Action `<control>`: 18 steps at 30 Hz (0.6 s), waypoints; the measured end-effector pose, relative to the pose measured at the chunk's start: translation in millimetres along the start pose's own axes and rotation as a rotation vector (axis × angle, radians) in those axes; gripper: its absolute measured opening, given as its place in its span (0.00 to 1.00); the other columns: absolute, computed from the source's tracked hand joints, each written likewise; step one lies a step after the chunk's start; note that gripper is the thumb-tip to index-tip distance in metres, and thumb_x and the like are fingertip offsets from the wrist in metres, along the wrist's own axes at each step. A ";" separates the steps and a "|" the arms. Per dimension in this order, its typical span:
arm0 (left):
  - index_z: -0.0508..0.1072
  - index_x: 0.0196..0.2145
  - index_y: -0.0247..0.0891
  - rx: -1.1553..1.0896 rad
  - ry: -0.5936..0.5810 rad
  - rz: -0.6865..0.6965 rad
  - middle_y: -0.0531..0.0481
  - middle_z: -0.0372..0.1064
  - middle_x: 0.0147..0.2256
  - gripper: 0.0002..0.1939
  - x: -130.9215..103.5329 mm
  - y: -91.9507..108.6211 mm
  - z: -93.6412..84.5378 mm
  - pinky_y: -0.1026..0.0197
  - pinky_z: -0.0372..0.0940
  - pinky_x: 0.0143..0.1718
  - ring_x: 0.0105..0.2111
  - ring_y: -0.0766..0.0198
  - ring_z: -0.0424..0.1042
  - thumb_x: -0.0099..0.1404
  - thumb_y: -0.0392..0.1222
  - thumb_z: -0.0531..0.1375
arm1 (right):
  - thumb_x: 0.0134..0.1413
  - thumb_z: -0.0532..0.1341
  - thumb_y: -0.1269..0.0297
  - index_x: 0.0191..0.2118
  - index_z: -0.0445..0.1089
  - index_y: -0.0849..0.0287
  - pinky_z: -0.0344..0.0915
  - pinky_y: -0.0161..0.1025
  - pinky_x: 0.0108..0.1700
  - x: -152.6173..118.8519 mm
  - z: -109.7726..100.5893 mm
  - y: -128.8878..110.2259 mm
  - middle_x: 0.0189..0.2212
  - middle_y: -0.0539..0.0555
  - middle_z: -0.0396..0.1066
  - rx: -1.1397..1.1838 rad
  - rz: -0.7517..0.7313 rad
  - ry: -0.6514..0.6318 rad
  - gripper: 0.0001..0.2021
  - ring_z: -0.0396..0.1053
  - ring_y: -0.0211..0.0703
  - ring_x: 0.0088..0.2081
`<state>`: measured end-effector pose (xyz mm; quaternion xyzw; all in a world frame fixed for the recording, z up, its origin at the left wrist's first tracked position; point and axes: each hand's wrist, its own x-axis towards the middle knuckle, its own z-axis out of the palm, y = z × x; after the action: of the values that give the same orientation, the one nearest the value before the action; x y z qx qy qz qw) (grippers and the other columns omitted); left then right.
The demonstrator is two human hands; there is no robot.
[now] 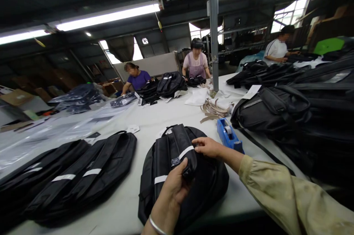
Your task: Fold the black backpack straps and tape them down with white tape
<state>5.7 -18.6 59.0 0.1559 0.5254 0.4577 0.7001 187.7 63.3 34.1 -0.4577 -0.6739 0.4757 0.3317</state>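
1. Held padded strap (pixel 180 136) by near end in left grip (pixel 174 186); touched white band (pixel 186 152) with right grip (pixel 206 147), pinching or not, couldn't tell.
2. Seemed soft, light; best held by ends.
3. Lay on black backpack (pixel 211 176), on tabletop (pixel 143 115), beside tape dispenser (pixel 229 136).

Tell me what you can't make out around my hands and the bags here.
All in the head view:
Left hand: some fingertips, hidden by the strap.
Right hand: whether it pinches the white band or only touches it; its own fingers block the contact.
Backpack: its underside, hidden against the table.
Far-left bag: one end, cut off by the left edge.
White tag: any print, too small.
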 end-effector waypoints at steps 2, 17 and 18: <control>0.71 0.30 0.33 -0.163 0.064 -0.021 0.49 0.73 0.21 0.05 -7.6 9.2 3.9 0.66 0.67 0.17 0.19 0.65 0.72 0.63 0.36 0.62 | 0.45 0.61 0.73 0.60 0.64 0.59 0.63 0.50 0.55 -6.3 -6.6 -2.5 0.51 0.61 0.68 -0.226 -0.267 0.085 0.32 0.67 0.50 0.51; 0.70 0.32 0.34 -0.244 0.056 0.002 0.53 0.70 0.21 0.02 -63.1 1.4 42.9 0.69 0.65 0.17 0.17 0.69 0.69 0.64 0.33 0.60 | 0.53 0.62 0.65 0.46 0.75 0.54 0.54 0.44 0.60 34.9 3.7 -27.6 0.46 0.54 0.76 -0.522 -0.778 -0.384 0.14 0.65 0.48 0.57; 0.70 0.33 0.34 -0.228 0.042 -0.001 0.52 0.71 0.22 0.02 -59.3 -8.2 42.2 0.68 0.65 0.18 0.18 0.68 0.70 0.64 0.34 0.60 | 0.52 0.62 0.64 0.47 0.75 0.53 0.53 0.45 0.60 32.4 2.6 -18.7 0.46 0.54 0.76 -0.531 -0.748 -0.395 0.15 0.65 0.49 0.58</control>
<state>45.0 -59.6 105.3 0.0655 0.4847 0.5173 0.7022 168.0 90.2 51.3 -0.1546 -0.9397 0.2138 0.2177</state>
